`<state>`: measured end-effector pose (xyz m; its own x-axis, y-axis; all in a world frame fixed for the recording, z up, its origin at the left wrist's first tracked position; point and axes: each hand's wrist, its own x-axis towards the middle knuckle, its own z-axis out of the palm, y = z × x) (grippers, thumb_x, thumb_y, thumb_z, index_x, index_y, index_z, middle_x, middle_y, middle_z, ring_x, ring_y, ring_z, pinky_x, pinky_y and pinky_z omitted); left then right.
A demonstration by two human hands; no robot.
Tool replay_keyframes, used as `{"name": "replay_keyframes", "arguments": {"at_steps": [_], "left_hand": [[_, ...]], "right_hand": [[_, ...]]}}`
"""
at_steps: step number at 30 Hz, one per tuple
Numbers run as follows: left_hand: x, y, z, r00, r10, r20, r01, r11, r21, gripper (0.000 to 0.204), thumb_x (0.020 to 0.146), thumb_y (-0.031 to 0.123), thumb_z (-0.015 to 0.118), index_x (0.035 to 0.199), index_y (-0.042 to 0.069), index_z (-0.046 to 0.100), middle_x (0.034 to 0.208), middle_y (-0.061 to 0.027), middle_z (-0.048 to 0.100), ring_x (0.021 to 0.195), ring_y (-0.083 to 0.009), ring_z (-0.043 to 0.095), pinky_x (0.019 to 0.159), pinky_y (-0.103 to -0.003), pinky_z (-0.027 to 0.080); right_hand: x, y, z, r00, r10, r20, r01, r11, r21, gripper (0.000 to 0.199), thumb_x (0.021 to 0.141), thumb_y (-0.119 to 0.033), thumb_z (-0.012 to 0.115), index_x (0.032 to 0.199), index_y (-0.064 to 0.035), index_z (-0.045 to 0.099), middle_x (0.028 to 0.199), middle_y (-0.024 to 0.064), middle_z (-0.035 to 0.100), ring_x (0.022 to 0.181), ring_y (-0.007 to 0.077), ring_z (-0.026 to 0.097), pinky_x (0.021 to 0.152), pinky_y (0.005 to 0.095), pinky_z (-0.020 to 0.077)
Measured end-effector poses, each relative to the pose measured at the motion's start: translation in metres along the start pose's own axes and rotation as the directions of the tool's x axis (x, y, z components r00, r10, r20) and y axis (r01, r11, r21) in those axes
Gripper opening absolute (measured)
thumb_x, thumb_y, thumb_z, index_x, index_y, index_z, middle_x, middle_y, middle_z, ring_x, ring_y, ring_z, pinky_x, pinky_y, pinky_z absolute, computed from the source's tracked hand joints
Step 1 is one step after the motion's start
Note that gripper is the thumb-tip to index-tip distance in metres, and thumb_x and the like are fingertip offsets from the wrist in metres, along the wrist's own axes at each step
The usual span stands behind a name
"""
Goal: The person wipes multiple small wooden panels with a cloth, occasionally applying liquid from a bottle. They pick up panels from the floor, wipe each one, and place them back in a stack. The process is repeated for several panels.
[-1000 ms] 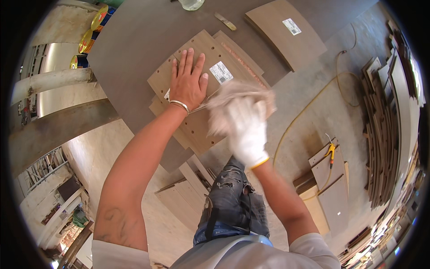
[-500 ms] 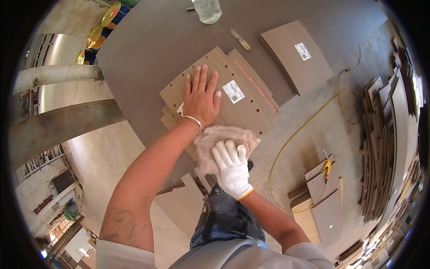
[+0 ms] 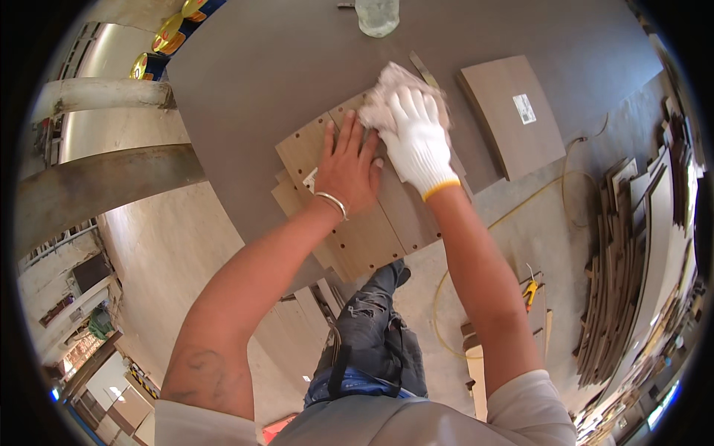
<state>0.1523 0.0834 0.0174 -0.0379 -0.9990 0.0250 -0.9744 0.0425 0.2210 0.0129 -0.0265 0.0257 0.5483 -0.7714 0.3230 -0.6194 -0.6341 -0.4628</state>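
My bare left hand (image 3: 348, 165) lies flat on a brown wood-grain panel (image 3: 379, 232) with a row of dark holes along its edges. Its fingers are stretched out, and a silver bangle circles the wrist. In a white knit glove, my right hand (image 3: 420, 137) presses a pinkish cloth (image 3: 390, 82) onto the far end of the panels. The cloth bunches out beyond the gloved fingertips and covers that corner. A flat scraper-like strip (image 3: 422, 68) lies just past the cloth, partly hidden by it. Other panels show beneath the top ones.
On the grey tabletop (image 3: 260, 67) a curved panel (image 3: 513, 119) with a white label lies to the right. A clear jar (image 3: 378, 16) stands at the far edge. On the floor are a yellow air gun (image 3: 530, 291), a hose (image 3: 440, 312) and stacked boards (image 3: 625, 275). Tins (image 3: 172, 33) stand far left.
My right hand has pushed the cloth from the near edge of the panels to their far end. My left hand stays flat on the panel. The whole view has shifted slightly.
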Motion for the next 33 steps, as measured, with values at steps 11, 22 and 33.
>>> {"name": "replay_keyframes", "arguments": {"at_steps": [11, 22, 33], "left_hand": [[-0.009, -0.014, 0.001, 0.998, 0.035, -0.057, -0.035, 0.999, 0.005, 0.057, 0.103, 0.023, 0.049, 0.158, 0.011, 0.046, 0.170, -0.0177, 0.033, 0.158, -0.0362, 0.028, 0.129, -0.058, 0.019], [-0.007, -0.014, 0.016, 0.990, 0.025, -0.140, -0.020, 0.999, 0.039, 0.055, 0.107, 0.027, 0.045, 0.160, 0.015, 0.044, 0.169, -0.0167, 0.035, 0.158, -0.0355, 0.029, 0.129, -0.056, 0.019], [0.002, -0.058, 0.002, 0.959, 0.091, -0.268, -0.120, 0.988, -0.096, 0.047, 0.107, 0.028, 0.056, 0.151, 0.012, 0.056, 0.165, -0.0175, 0.043, 0.152, -0.0415, 0.037, 0.125, -0.056, 0.028]], "right_hand": [[-0.254, -0.079, -0.075, 0.842, 0.152, 0.517, -0.228, 0.970, 0.086, 0.047, 0.082, -0.013, 0.073, 0.127, -0.0024, 0.065, 0.138, 0.0206, 0.058, 0.134, 0.0448, 0.047, 0.118, 0.0665, 0.0279], [-0.490, -0.037, -0.045, -0.143, 0.704, 0.696, -0.371, -0.690, 0.622, 0.043, 0.099, -0.013, 0.058, 0.142, -0.0071, 0.057, 0.131, 0.0052, 0.065, 0.118, 0.0281, 0.064, 0.104, 0.0518, 0.0534], [-0.350, -0.012, -0.165, 0.210, 0.879, 0.428, -0.256, -0.373, 0.892, 0.058, 0.106, -0.029, 0.052, 0.159, -0.0100, 0.037, 0.155, 0.0147, 0.049, 0.141, 0.0384, 0.050, 0.115, 0.0566, 0.0455]]}}
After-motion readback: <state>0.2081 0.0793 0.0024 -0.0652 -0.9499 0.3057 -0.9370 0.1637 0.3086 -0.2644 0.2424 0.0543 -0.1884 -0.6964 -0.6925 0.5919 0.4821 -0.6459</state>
